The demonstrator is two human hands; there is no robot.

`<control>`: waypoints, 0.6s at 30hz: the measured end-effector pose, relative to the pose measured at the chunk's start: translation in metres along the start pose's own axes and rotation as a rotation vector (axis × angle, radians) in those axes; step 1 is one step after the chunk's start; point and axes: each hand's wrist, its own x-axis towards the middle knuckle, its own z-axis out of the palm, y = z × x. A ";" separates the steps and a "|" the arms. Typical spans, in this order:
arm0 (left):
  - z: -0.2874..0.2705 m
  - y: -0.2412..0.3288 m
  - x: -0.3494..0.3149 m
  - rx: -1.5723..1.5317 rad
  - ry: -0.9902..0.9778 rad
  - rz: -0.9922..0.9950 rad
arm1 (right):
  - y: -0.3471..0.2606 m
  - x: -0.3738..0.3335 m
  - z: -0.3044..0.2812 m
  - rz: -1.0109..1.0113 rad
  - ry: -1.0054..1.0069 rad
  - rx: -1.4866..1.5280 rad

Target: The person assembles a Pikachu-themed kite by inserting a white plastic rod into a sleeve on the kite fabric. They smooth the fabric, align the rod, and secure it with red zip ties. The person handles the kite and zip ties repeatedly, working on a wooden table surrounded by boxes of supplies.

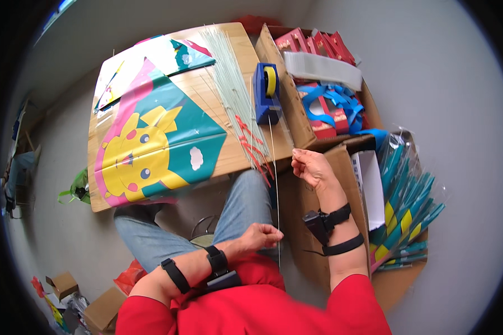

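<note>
A long, thin pale rod [276,184] runs from the front of the blue tape dispenser [267,97] down past my lap. My left hand [261,237] pinches it between thumb and fingertips, low over my legs. Beside the table's right edge, my right hand [313,167] is raised with its fingers curled into a pinch; what they hold, if anything, is too small to make out. On the table lies a kite sheet [193,131] in teal and pink with a yellow cartoon figure. A bundle of similar pale rods [229,72] lies between the sheet and the dispenser.
Red strips [251,142] lie on the rods' near ends. Right of the table, a cardboard box [302,120] holds red packs, blue ribbon [341,100] and a white stack [323,68]. Nearer, another carton [318,223] stands beside bagged teal-and-yellow rolls [402,206]. Small boxes [103,310] sit on the floor at left.
</note>
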 end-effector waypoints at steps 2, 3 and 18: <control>0.000 0.000 0.002 0.018 0.012 0.022 | 0.023 -0.042 -0.008 -0.043 0.017 0.028; -0.001 0.000 0.003 0.025 0.018 0.037 | 0.037 -0.063 -0.009 -0.052 0.015 0.021; 0.018 0.011 0.001 0.014 0.015 0.115 | 0.158 -0.252 -0.032 0.006 0.173 0.063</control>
